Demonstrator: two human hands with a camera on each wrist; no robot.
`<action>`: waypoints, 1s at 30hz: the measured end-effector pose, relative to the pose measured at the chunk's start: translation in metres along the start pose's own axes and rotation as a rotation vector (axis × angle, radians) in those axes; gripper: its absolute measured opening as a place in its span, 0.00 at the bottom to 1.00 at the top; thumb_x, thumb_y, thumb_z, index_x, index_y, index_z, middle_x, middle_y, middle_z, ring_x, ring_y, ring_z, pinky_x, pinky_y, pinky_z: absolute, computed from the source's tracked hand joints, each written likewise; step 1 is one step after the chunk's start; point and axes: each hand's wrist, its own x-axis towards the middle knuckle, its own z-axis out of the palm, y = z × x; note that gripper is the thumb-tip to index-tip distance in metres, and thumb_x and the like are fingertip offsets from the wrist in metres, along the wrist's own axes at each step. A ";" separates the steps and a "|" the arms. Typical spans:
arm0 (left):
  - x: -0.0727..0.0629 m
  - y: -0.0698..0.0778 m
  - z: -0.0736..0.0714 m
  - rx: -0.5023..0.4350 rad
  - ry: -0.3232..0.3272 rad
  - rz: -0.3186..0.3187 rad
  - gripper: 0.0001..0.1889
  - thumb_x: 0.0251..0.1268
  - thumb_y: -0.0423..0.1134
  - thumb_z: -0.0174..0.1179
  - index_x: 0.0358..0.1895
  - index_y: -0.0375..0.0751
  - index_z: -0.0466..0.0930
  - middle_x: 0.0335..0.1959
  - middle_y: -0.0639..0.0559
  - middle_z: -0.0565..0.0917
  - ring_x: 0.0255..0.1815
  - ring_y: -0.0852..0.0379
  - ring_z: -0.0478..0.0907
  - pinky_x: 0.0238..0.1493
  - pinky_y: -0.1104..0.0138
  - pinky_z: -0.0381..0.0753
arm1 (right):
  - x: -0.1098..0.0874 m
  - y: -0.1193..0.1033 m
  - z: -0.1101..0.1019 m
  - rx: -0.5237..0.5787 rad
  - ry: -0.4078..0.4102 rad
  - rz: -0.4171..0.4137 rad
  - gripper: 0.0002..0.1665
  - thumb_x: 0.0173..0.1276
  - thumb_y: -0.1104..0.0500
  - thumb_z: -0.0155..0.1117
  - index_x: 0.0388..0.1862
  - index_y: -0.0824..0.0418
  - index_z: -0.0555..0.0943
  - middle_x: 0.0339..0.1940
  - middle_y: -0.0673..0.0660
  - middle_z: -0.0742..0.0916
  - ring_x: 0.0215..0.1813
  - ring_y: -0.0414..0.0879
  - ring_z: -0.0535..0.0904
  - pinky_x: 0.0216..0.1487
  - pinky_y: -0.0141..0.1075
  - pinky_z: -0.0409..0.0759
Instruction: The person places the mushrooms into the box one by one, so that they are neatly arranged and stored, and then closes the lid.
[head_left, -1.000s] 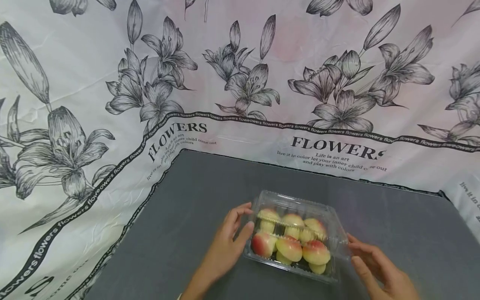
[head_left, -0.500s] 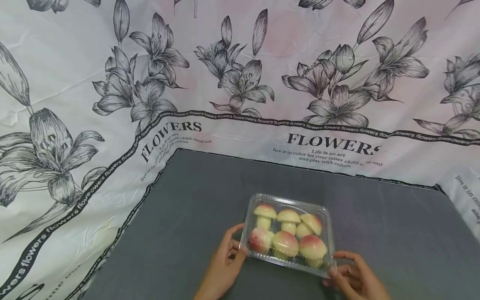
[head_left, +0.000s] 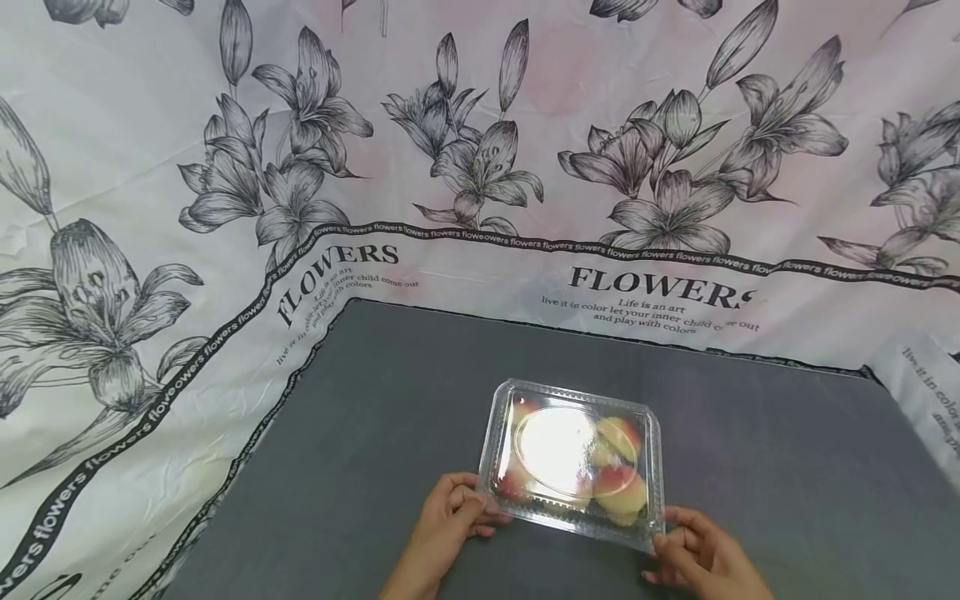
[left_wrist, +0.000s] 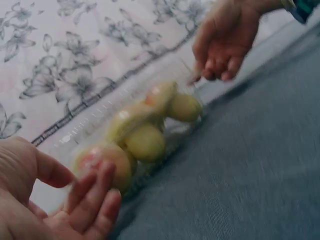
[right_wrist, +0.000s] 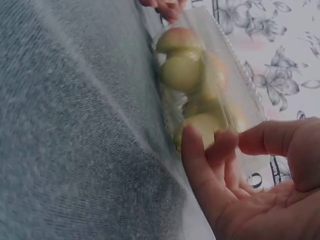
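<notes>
A clear plastic clamshell box (head_left: 570, 523) holds several mushroom-shaped pieces (head_left: 621, 492) with pale yellow-green stems and reddish caps. Its lid lies over them, and bright glare hides part of the contents. My left hand (head_left: 450, 518) pinches the near left corner of the box between thumb and fingers. At the near right corner, my right hand (head_left: 701, 550) pinches the rim. Both wrist views show the box between the two hands from its near side; in the right wrist view, my right hand (right_wrist: 250, 175) has its thumb and forefinger at the edge.
A dark grey tabletop (head_left: 405, 383) lies under and around the box. White cloth (head_left: 465, 275) printed with black lilies and lettering stands along the back and left sides. Another cloth fold (head_left: 926, 392) borders the right.
Both hands have shifted from the box's sides to its near corners, the right moving left. The box has tilted, and strong glare now covers its lid. The head view has shifted slightly.
</notes>
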 end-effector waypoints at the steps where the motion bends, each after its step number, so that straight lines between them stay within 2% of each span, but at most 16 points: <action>1: 0.000 -0.001 0.000 -0.024 -0.001 -0.005 0.16 0.81 0.33 0.53 0.63 0.29 0.64 0.44 0.44 0.87 0.51 0.41 0.89 0.44 0.65 0.87 | 0.000 -0.002 0.001 -0.012 0.014 0.055 0.25 0.81 0.65 0.60 0.69 0.71 0.65 0.38 0.58 0.86 0.40 0.50 0.88 0.46 0.51 0.91; 3: 0.000 -0.003 0.001 -0.054 0.002 0.000 0.11 0.81 0.32 0.54 0.56 0.30 0.68 0.43 0.40 0.88 0.50 0.42 0.90 0.43 0.65 0.87 | 0.000 -0.005 0.002 -0.033 0.031 0.143 0.30 0.82 0.60 0.61 0.69 0.78 0.63 0.40 0.59 0.86 0.41 0.50 0.87 0.48 0.51 0.90; 5: 0.000 -0.004 0.002 -0.063 0.006 0.008 0.07 0.80 0.32 0.54 0.52 0.32 0.69 0.43 0.39 0.88 0.48 0.45 0.91 0.41 0.66 0.87 | 0.000 -0.008 0.003 -0.050 0.041 0.165 0.30 0.82 0.59 0.61 0.69 0.80 0.63 0.41 0.60 0.86 0.42 0.51 0.86 0.48 0.51 0.90; 8: -0.001 -0.004 0.003 -0.067 0.006 0.010 0.04 0.79 0.30 0.53 0.49 0.33 0.69 0.41 0.40 0.88 0.46 0.49 0.92 0.38 0.68 0.86 | 0.002 -0.010 0.001 -0.054 0.013 0.177 0.26 0.82 0.60 0.59 0.65 0.79 0.66 0.41 0.59 0.86 0.41 0.50 0.86 0.48 0.51 0.90; 11: -0.002 -0.002 0.002 -0.073 -0.010 -0.016 0.03 0.79 0.30 0.53 0.48 0.35 0.70 0.40 0.43 0.88 0.46 0.50 0.92 0.37 0.69 0.85 | 0.004 -0.010 -0.003 -0.032 -0.028 0.212 0.19 0.83 0.60 0.58 0.59 0.76 0.71 0.40 0.58 0.86 0.41 0.50 0.86 0.48 0.50 0.90; 16: -0.002 0.002 0.002 -0.052 -0.005 -0.033 0.04 0.78 0.31 0.54 0.48 0.34 0.71 0.40 0.44 0.90 0.46 0.48 0.92 0.33 0.72 0.80 | 0.008 -0.009 -0.009 -0.014 -0.122 0.186 0.08 0.85 0.61 0.56 0.51 0.67 0.75 0.40 0.55 0.86 0.40 0.47 0.86 0.47 0.47 0.90; 20: -0.001 0.003 0.002 -0.039 0.013 -0.043 0.02 0.77 0.30 0.53 0.46 0.38 0.71 0.37 0.45 0.90 0.45 0.48 0.92 0.31 0.72 0.77 | 0.010 -0.007 -0.012 0.001 -0.173 0.147 0.05 0.85 0.61 0.55 0.49 0.62 0.75 0.39 0.55 0.86 0.37 0.47 0.86 0.44 0.45 0.90; 22: 0.000 0.004 0.002 -0.047 0.025 -0.063 0.02 0.78 0.31 0.53 0.46 0.41 0.71 0.37 0.45 0.90 0.42 0.51 0.92 0.31 0.72 0.77 | 0.011 -0.006 -0.012 0.017 -0.176 0.160 0.04 0.85 0.60 0.55 0.49 0.61 0.74 0.39 0.54 0.85 0.36 0.47 0.86 0.44 0.44 0.90; 26: 0.002 0.003 0.000 -0.058 0.021 -0.092 0.03 0.81 0.35 0.54 0.49 0.39 0.72 0.42 0.43 0.91 0.39 0.54 0.92 0.31 0.71 0.78 | 0.012 -0.006 -0.012 0.031 -0.141 0.184 0.03 0.86 0.59 0.54 0.48 0.57 0.74 0.39 0.53 0.85 0.35 0.46 0.84 0.43 0.44 0.89; 30: 0.002 0.002 0.000 -0.027 0.005 -0.077 0.08 0.83 0.38 0.55 0.51 0.36 0.71 0.44 0.43 0.90 0.39 0.53 0.92 0.30 0.71 0.79 | 0.012 -0.008 -0.011 0.031 -0.094 0.204 0.05 0.86 0.57 0.53 0.50 0.57 0.75 0.39 0.53 0.84 0.37 0.46 0.84 0.44 0.46 0.89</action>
